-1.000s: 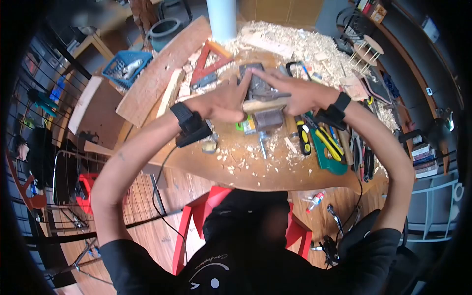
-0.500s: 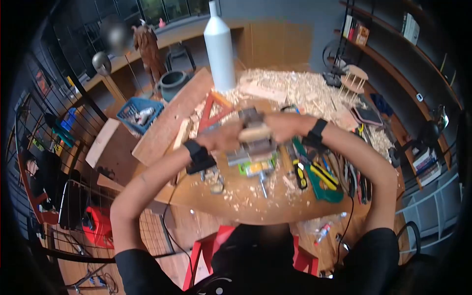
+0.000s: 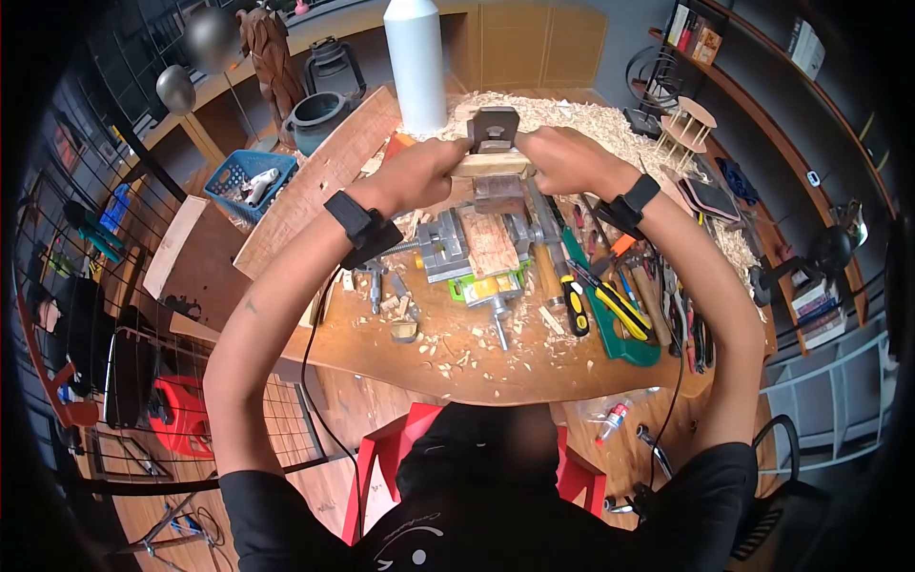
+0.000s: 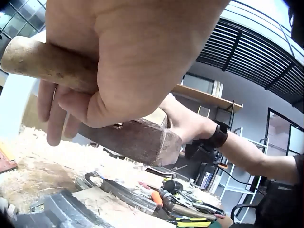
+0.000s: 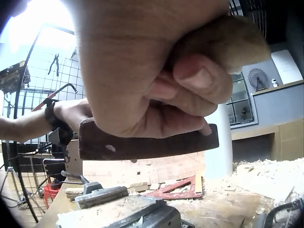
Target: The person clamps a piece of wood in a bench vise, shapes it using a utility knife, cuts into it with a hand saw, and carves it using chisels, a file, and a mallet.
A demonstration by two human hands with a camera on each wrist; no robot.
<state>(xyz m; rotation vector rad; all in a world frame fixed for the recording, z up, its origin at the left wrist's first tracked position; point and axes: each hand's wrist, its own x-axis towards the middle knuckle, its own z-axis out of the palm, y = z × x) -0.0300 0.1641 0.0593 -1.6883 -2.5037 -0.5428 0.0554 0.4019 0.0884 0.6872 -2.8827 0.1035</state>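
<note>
Both hands hold a dark wooden hand plane (image 3: 498,195) by its pale cross handle (image 3: 491,166). My left hand (image 3: 415,177) grips the handle's left end, and my right hand (image 3: 577,164) the right end. In the left wrist view the round handle (image 4: 47,64) passes through the curled left hand. The plane's dark side (image 5: 152,146) shows in the right wrist view, raised above the bench vise (image 3: 441,250). A light wooden board (image 3: 491,240) sits between the vise's jaws, just nearer the body than the plane.
Wood shavings (image 3: 572,129) heap at the back by a tall white bottle (image 3: 416,71). Yellow-and-black tools and a green-handled saw (image 3: 629,348) lie to the right. A long plank (image 3: 324,176) and a blue basket (image 3: 250,186) stand left. Small chips dot the front edge.
The plane has gone from over the vise to farther forward and up, uncovering the board and vise. The fingers, earlier stretched along the plane, now curl round its handle. The head view has shifted.
</note>
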